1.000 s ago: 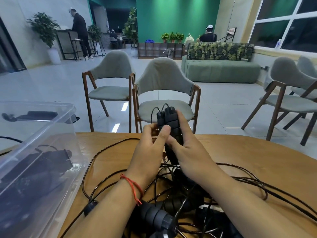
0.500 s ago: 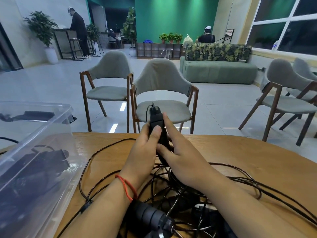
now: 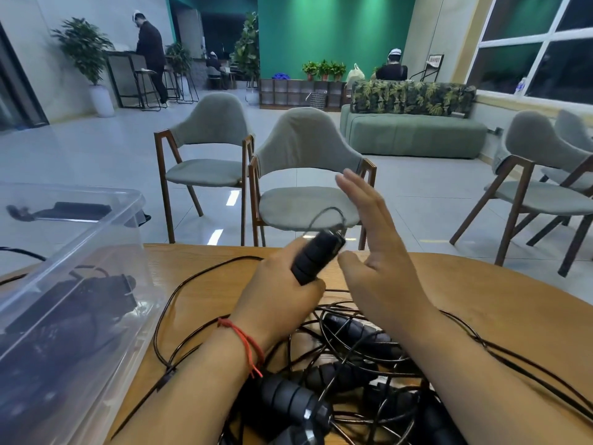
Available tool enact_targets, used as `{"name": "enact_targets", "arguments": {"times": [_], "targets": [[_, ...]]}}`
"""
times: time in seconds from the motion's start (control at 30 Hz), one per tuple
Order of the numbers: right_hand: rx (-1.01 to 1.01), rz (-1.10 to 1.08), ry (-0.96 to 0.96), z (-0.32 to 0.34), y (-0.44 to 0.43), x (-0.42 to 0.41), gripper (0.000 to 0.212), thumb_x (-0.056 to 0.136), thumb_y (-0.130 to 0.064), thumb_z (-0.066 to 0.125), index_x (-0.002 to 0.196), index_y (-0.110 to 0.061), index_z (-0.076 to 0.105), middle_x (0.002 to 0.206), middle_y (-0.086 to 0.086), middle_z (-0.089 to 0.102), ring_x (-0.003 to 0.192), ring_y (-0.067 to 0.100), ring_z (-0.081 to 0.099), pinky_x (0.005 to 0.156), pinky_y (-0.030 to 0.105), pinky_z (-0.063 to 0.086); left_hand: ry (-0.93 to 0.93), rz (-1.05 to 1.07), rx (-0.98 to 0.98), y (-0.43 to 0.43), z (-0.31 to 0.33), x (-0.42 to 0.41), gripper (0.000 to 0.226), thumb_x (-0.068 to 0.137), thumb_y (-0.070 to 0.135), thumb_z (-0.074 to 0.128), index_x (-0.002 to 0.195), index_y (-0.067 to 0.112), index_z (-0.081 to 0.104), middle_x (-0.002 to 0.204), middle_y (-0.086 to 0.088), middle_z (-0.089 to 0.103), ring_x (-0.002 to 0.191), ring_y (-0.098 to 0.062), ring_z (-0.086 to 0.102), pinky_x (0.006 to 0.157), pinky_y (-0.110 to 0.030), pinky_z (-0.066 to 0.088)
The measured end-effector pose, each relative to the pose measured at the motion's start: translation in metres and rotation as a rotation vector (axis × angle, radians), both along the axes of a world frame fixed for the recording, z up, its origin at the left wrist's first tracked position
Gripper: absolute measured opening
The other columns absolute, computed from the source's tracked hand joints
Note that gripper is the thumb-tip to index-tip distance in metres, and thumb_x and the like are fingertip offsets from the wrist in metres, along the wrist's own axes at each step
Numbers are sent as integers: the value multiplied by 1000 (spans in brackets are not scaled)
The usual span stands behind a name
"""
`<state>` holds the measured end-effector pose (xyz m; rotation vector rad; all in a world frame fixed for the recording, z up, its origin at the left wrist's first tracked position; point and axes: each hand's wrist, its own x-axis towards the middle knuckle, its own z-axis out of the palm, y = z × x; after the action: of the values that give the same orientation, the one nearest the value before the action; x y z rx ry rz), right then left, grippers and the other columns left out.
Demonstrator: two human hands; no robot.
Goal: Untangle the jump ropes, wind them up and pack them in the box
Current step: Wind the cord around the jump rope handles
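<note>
A tangle of black jump ropes [image 3: 349, 364] with ribbed black handles lies on the wooden table [image 3: 481, 297] in front of me. My left hand [image 3: 282, 290], a red string at its wrist, grips one black handle [image 3: 316, 256] tilted up and to the right, its thin cord looping out of the top. My right hand [image 3: 375, 252] is lifted beside the handle, palm flat, fingers spread, touching nothing. A clear plastic box [image 3: 64, 303] stands at the left with dark ropes inside it.
Thin black cords trail across the table to the left and right edges. Two grey chairs [image 3: 305, 187] stand just past the table's far edge, more at the right. Other people are far back in the room.
Both hands held the handle upright together before. Now my right hand has let go and opened upward, and my left hand has tilted the handle to the right.
</note>
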<state>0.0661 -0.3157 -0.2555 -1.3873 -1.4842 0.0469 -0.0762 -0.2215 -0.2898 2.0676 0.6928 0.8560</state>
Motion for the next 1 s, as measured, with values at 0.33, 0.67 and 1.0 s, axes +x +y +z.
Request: {"name": "enact_targets", "arguments": {"times": [0.33, 0.67, 1.0], "targets": [[-145, 35, 71, -18, 3, 12, 34, 106, -29, 43, 133, -32, 64, 102, -21, 67, 99, 8, 63, 81, 16, 47, -180, -115, -41, 6, -7, -5, 12, 81, 18, 66, 91, 24, 64, 77, -6, 61, 67, -17, 57, 62, -30, 49], [-397, -12, 4, -31, 14, 11, 34, 112, -46, 43, 87, -34, 62, 70, -13, 56, 69, 7, 51, 64, 30, 41, -887, -222, -929, 12, 7, -7, 49, 91, 6, 49, 139, 16, 53, 137, -15, 69, 130, -36, 65, 109, -64, 47], [-531, 56, -82, -31, 14, 6, 27, 112, -47, 43, 99, -38, 66, 95, -12, 70, 95, 5, 64, 84, 35, 53, -779, -205, -1025, 2, 16, -5, 40, 101, 9, 38, 110, 12, 76, 117, -12, 78, 114, -28, 74, 95, -51, 55]]}}
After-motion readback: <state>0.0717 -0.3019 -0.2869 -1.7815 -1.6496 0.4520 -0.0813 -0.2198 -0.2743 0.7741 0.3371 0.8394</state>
